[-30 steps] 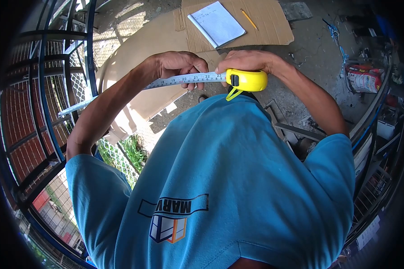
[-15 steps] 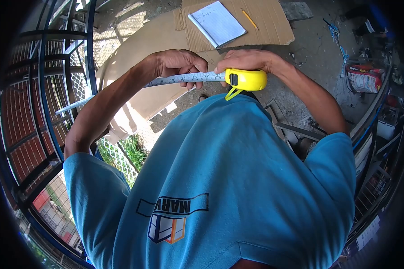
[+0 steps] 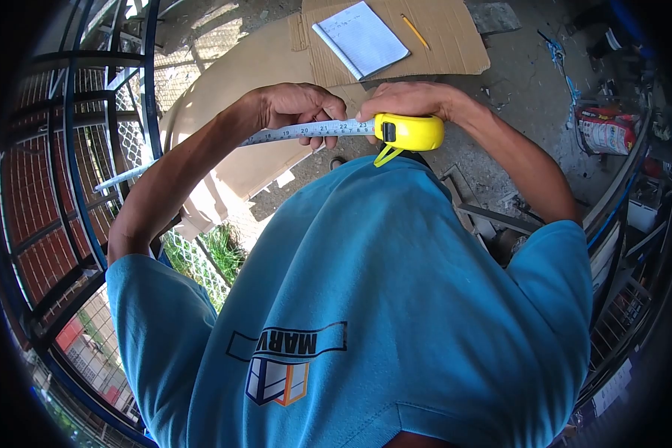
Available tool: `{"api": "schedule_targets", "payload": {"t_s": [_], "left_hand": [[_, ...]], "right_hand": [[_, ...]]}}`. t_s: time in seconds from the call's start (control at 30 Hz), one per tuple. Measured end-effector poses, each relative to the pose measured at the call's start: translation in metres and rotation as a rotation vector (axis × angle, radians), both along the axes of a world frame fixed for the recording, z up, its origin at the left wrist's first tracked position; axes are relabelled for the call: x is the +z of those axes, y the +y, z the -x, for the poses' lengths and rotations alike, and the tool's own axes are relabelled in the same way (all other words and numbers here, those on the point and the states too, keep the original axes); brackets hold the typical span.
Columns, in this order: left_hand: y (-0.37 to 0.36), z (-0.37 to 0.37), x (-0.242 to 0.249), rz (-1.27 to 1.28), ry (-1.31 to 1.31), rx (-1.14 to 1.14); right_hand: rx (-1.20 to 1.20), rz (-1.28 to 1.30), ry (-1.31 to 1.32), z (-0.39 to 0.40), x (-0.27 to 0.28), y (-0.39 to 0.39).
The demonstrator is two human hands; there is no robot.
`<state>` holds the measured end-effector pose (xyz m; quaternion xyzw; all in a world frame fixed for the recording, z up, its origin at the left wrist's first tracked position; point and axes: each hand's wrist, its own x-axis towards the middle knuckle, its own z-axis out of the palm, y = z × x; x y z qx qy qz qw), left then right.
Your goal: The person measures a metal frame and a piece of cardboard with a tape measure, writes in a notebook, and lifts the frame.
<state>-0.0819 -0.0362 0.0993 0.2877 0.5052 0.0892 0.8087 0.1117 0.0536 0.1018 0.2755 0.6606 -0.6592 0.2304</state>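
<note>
A yellow tape measure (image 3: pixel 418 134) is in my right hand (image 3: pixel 407 101), its fingers wrapped over the top and back of the case, with the thumb near the blade's mouth. The white blade (image 3: pixel 284 133) is drawn out to the left, its numbers around 18 to 23 showing. My left hand (image 3: pixel 302 112) pinches the blade a short way from the case. Beyond that hand the blade passes behind my left forearm, and its free end shows at the far left. A yellow wrist loop (image 3: pixel 388 155) hangs below the case.
Ahead, a cardboard sheet (image 3: pixel 455 45) bears a notepad (image 3: pixel 362 41) with handwriting and a yellow pencil (image 3: pixel 415 32). A dark metal frame with mesh (image 3: pixel 67 149) stands at left. A red-and-white bag (image 3: pixel 605 133) and metal bars (image 3: pixel 500 218) lie to the right.
</note>
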Motion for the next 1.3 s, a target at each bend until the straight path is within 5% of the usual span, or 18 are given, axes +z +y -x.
{"api": "schedule_targets", "payload": {"t_s": [1.3], "left_hand": [[-0.007,0.002,-0.006,0.033,-0.051,-0.011]], "right_hand": [[0.081,-0.046,-0.003,0.004,0.007,-0.007]]}}
